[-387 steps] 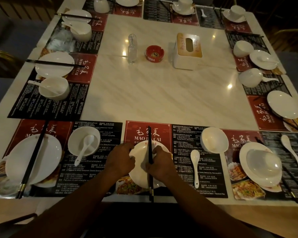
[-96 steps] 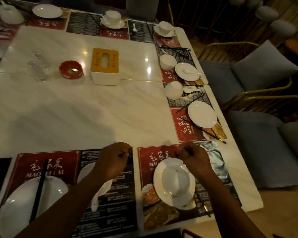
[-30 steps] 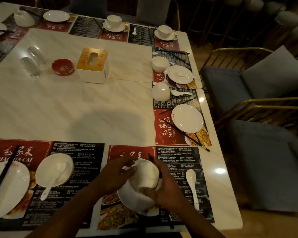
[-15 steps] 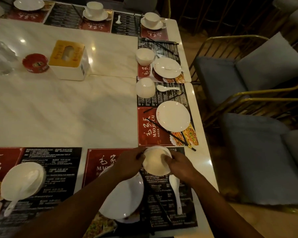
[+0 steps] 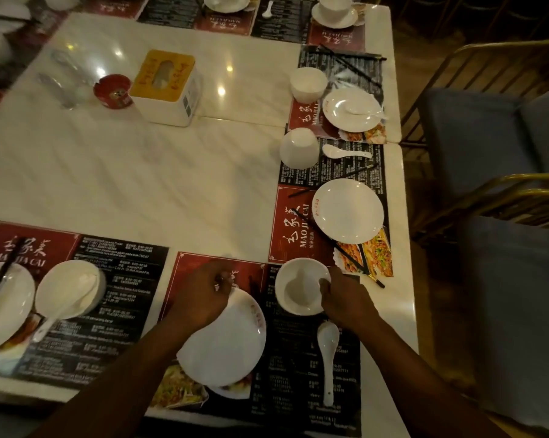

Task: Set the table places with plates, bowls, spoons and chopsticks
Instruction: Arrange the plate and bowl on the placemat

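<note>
Pinching the near-right rim of the upright white bowl (image 5: 295, 279), the right hand (image 5: 345, 300) has its thumb inside. The bowl sits on the placemat (image 5: 292, 374), just right of the plate (image 5: 229, 343) and beyond the spoon (image 5: 328, 338). The left hand (image 5: 200, 295) lies curled over the plate's far rim; whether it grips anything is unclear.

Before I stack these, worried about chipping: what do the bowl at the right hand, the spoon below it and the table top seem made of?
Bowl: glazed white ceramic, likely porcelain; smooth, thick rim. Spoon: same white glazed look, though melamine is possible. Table top: polished marble or marble-look stone; pale veining, sharp lamp reflections.
</note>
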`<state>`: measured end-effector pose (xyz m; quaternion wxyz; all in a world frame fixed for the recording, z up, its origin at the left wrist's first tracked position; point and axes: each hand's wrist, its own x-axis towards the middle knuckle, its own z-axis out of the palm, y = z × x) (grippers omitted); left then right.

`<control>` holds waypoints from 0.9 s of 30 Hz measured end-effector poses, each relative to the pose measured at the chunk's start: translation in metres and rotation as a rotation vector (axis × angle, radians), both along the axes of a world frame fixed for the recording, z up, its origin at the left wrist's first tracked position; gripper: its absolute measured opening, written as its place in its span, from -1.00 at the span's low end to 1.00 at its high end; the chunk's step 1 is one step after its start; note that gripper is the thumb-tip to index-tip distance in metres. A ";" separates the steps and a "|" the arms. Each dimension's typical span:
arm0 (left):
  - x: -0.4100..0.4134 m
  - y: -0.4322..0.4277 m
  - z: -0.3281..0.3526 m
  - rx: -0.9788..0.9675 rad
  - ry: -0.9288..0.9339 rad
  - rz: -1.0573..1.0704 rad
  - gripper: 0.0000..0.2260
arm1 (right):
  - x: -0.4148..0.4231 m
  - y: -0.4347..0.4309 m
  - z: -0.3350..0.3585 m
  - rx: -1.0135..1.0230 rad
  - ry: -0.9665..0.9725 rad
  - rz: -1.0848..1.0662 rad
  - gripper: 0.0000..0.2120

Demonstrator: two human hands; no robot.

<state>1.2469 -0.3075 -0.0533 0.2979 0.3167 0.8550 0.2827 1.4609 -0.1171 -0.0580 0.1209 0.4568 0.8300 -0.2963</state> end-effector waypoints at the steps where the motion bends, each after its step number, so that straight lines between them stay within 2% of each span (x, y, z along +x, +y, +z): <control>1: -0.004 -0.007 -0.001 -0.006 0.032 0.039 -0.79 | 0.002 0.001 -0.001 0.032 -0.005 0.014 -0.68; 5: -0.015 -0.036 -0.004 -0.075 0.158 0.135 -0.78 | 0.007 0.001 -0.001 0.015 0.068 -0.024 -0.69; 7: -0.018 -0.050 -0.008 -0.079 0.175 0.089 -0.75 | 0.006 -0.001 0.003 -0.001 0.075 -0.059 -0.68; 9: -0.018 -0.061 -0.011 -0.071 0.156 -0.011 -0.73 | 0.006 -0.007 0.008 0.192 0.111 -0.065 -0.70; 11: -0.019 -0.068 -0.015 -0.065 0.146 -0.085 -0.71 | 0.007 -0.022 0.024 0.422 0.238 -0.069 -0.78; 12: -0.020 -0.069 -0.017 -0.051 0.142 -0.100 -0.72 | 0.006 -0.034 0.036 0.434 0.284 -0.073 -0.87; 13: -0.021 -0.068 -0.019 -0.051 0.141 -0.102 -0.74 | 0.006 -0.049 0.047 0.376 0.295 -0.055 -0.95; 15: -0.023 -0.064 -0.023 -0.065 0.134 -0.103 -0.79 | 0.004 -0.087 0.054 0.162 0.191 -0.014 -0.93; 18: -0.026 -0.057 -0.035 -0.090 0.120 -0.148 -0.71 | 0.002 -0.142 0.028 -0.117 0.104 -0.050 -0.92; 22: -0.030 -0.053 -0.046 -0.050 0.101 -0.201 -0.68 | -0.003 -0.184 0.000 -0.176 0.130 -0.214 -0.73; 27: -0.039 -0.050 -0.046 -0.050 0.097 -0.262 -0.67 | -0.017 -0.194 -0.008 -0.173 0.059 -0.378 -0.63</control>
